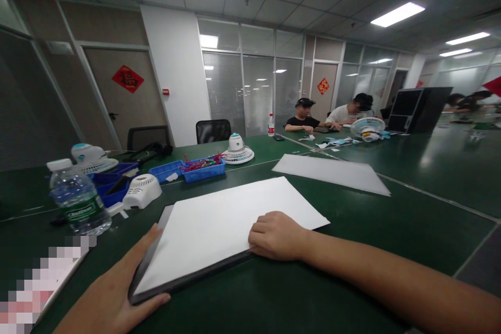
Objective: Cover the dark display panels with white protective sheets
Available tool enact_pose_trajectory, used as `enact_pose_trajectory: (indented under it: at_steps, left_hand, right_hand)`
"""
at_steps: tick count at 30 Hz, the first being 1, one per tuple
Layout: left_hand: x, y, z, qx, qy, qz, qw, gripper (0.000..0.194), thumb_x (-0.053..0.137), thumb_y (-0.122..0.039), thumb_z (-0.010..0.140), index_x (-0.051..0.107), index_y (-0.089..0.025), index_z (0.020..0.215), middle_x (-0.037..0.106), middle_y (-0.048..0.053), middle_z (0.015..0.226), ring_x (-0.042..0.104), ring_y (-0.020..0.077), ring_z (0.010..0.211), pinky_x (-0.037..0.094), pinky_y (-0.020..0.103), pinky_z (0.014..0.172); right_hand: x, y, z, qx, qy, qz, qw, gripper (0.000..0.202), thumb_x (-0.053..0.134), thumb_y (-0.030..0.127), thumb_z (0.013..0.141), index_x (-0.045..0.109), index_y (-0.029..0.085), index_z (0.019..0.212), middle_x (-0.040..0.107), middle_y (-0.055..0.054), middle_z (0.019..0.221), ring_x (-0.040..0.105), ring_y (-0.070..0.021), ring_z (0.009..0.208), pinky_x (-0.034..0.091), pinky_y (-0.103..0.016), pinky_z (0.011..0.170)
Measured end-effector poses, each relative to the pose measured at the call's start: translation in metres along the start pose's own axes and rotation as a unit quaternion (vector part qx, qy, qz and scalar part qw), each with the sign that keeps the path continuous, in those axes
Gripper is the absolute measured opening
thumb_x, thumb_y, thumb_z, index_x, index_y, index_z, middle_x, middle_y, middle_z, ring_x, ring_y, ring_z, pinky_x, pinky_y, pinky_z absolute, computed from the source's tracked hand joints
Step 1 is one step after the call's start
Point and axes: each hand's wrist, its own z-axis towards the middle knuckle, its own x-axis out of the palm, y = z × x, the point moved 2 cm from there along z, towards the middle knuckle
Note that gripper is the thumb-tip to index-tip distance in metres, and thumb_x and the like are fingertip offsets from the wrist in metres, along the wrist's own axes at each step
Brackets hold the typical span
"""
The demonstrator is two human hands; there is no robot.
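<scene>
A white sheet (219, 219) lies on top of a dark flat board (195, 277) on the green table, covering most of it. The sheet sticks out past the board at the right. My left hand (117, 276) grips the near left corner of the board, with the thumb along the front edge and the fingers up the left side. Curled at the sheet's near edge, right of the middle, is my right hand (277, 236). Its fingertips are hidden, and the hand appears closed on the sheet's edge.
Left on the green table (391, 240) stand a water bottle (80, 201), a white plastic housing (141, 190) and blue trays, one with red wires (203, 164). A translucent sheet (332, 173) lies behind. White fans (237, 150) and two seated people (305, 117) are farther off.
</scene>
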Motion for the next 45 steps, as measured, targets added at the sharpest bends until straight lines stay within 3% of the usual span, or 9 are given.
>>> enact_pose_trajectory:
  at_steps: [4, 9, 14, 20, 27, 34, 40, 42, 45]
  left_hand:
    - [0.007, 0.002, 0.000, 0.050, 0.108, 0.031, 0.992, 0.076, 0.063, -0.067, 0.081, 0.037, -0.049, 0.150, 0.036, -0.008, 0.160, 0.040, 0.0341, 0.143, 0.043, 0.054, 0.113]
    - [0.007, 0.005, 0.001, 0.058, 0.114, 0.020, 0.992, 0.068, 0.066, -0.064, 0.080, 0.047, -0.049, 0.144, 0.041, -0.008, 0.156, 0.040, 0.0331, 0.143, 0.042, 0.054, 0.113]
    - [0.006, 0.006, -0.001, 0.059, 0.106, 0.014, 0.992, 0.065, 0.066, -0.063, 0.081, 0.047, -0.050, 0.143, 0.046, -0.009, 0.153, 0.044, 0.0314, 0.142, 0.041, 0.053, 0.114]
    - [0.006, 0.003, -0.001, 0.049, 0.100, 0.006, 0.994, 0.065, 0.066, -0.065, 0.080, 0.048, -0.051, 0.141, 0.048, -0.011, 0.152, 0.045, 0.0314, 0.141, 0.043, 0.052, 0.113]
    - [0.007, 0.005, -0.003, 0.050, 0.097, 0.010, 0.994, 0.063, 0.065, -0.064, 0.081, 0.051, -0.050, 0.141, 0.048, -0.008, 0.153, 0.047, 0.0316, 0.140, 0.042, 0.052, 0.114]
    - [0.009, -0.001, -0.007, 0.025, 0.044, -0.001, 0.999, 0.099, 0.067, -0.063, 0.081, 0.014, -0.037, 0.160, 0.034, 0.004, 0.164, 0.047, 0.0340, 0.141, 0.046, 0.050, 0.111]
    - [0.009, -0.006, -0.006, 0.009, 0.000, 0.007, 1.000, 0.115, 0.070, -0.065, 0.076, 0.000, -0.033, 0.161, 0.026, 0.008, 0.167, 0.044, 0.0372, 0.142, 0.045, 0.051, 0.112]
    - [0.006, -0.008, -0.004, 0.011, 0.003, 0.005, 1.000, 0.111, 0.068, -0.065, 0.077, 0.003, -0.035, 0.161, 0.026, 0.006, 0.167, 0.044, 0.0365, 0.142, 0.046, 0.051, 0.111]
    - [0.003, -0.010, -0.001, 0.039, 0.042, 0.007, 0.998, 0.085, 0.067, -0.065, 0.079, 0.032, -0.044, 0.154, 0.031, -0.001, 0.165, 0.047, 0.0358, 0.141, 0.048, 0.052, 0.109]
  right_hand:
    - [-0.005, -0.003, 0.001, -0.015, -0.025, 0.123, 0.992, 0.043, 0.043, 0.056, 0.100, 0.067, 0.022, 0.107, 0.074, -0.003, 0.101, 0.066, -0.0161, 0.092, 0.046, -0.029, 0.081]
    - [0.002, -0.088, -0.026, 0.226, -0.014, 0.087, 0.970, 0.037, 0.040, 0.042, 0.103, 0.066, 0.023, 0.120, 0.069, -0.007, 0.124, 0.062, -0.0178, 0.114, 0.043, -0.034, 0.102]
    - [0.010, -0.182, -0.111, 0.465, 0.030, -0.002, 0.885, 0.048, 0.054, 0.038, 0.098, 0.053, 0.015, 0.140, 0.046, -0.020, 0.150, 0.042, -0.0329, 0.139, 0.034, -0.054, 0.113]
    - [0.015, -0.216, -0.169, 0.598, 0.135, -0.035, 0.789, 0.038, 0.061, 0.040, 0.096, 0.059, 0.018, 0.127, 0.061, -0.009, 0.127, 0.063, -0.0218, 0.107, 0.055, -0.044, 0.090]
    - [0.001, -0.189, -0.122, 0.552, 0.118, -0.105, 0.819, 0.037, 0.061, 0.040, 0.096, 0.059, 0.018, 0.125, 0.062, -0.009, 0.124, 0.064, -0.0211, 0.104, 0.055, -0.043, 0.089]
    - [-0.009, -0.096, -0.036, 0.263, 0.097, -0.066, 0.958, 0.026, 0.040, 0.028, 0.101, 0.064, 0.016, 0.100, 0.072, -0.011, 0.097, 0.067, -0.0212, 0.088, 0.046, -0.033, 0.079]
    - [-0.009, -0.012, -0.001, 0.055, 0.087, 0.004, 0.995, 0.025, 0.045, 0.035, 0.098, 0.063, 0.019, 0.095, 0.072, -0.005, 0.090, 0.065, -0.0167, 0.075, 0.040, -0.029, 0.065]
    - [-0.012, 0.003, 0.003, 0.018, 0.060, 0.020, 0.998, 0.027, 0.042, 0.035, 0.099, 0.063, 0.017, 0.095, 0.072, -0.007, 0.090, 0.065, -0.0174, 0.076, 0.040, -0.029, 0.064]
    - [-0.015, 0.006, 0.004, 0.007, 0.042, 0.065, 0.997, 0.036, 0.042, 0.045, 0.100, 0.065, 0.018, 0.097, 0.072, -0.007, 0.089, 0.066, -0.0181, 0.077, 0.043, -0.029, 0.066]
